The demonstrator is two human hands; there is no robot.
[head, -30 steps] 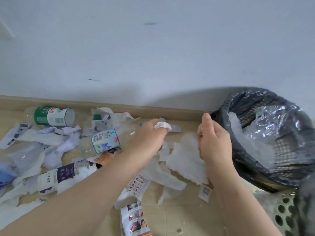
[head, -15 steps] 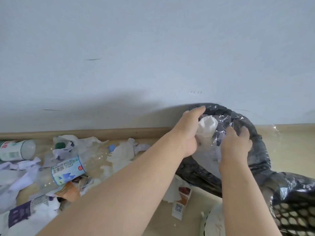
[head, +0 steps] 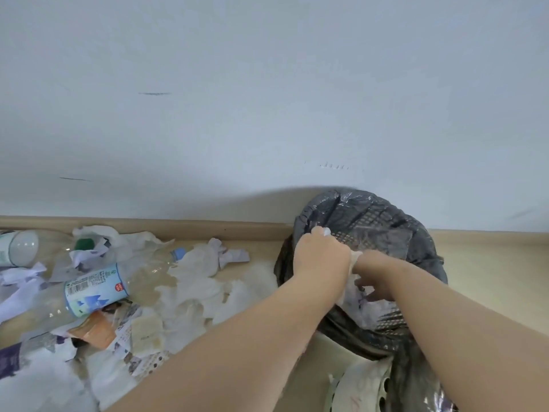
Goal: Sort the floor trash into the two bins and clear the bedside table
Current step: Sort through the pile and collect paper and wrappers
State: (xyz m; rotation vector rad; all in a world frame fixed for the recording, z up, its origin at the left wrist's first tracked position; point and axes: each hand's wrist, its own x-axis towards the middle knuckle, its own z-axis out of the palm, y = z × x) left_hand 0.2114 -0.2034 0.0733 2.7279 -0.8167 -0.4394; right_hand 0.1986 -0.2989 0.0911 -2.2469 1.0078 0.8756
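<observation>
Our left hand (head: pixel 322 257) and right hand (head: pixel 375 273) clutch white paper (head: pixel 355 258) inside the black bin (head: pixel 416 233), floor (head: pixel 490 269) left of them full of trash (head: pixel 193 292), white wall (head: pixel 267 99) behind.

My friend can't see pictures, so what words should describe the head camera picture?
A person's left hand and right hand hold crumpled white paper at the mouth of a black-lined bin by the wall. Left of it, torn paper and a plastic bottle litter the floor.

Beige floor (head: pixel 481 263), strewn tissues (head: pixel 193 295), torn paper (head: pixel 17 281), clear plastic bottle (head: pixel 95 288), black-lined bin (head: pixel 371 215) at right
</observation>
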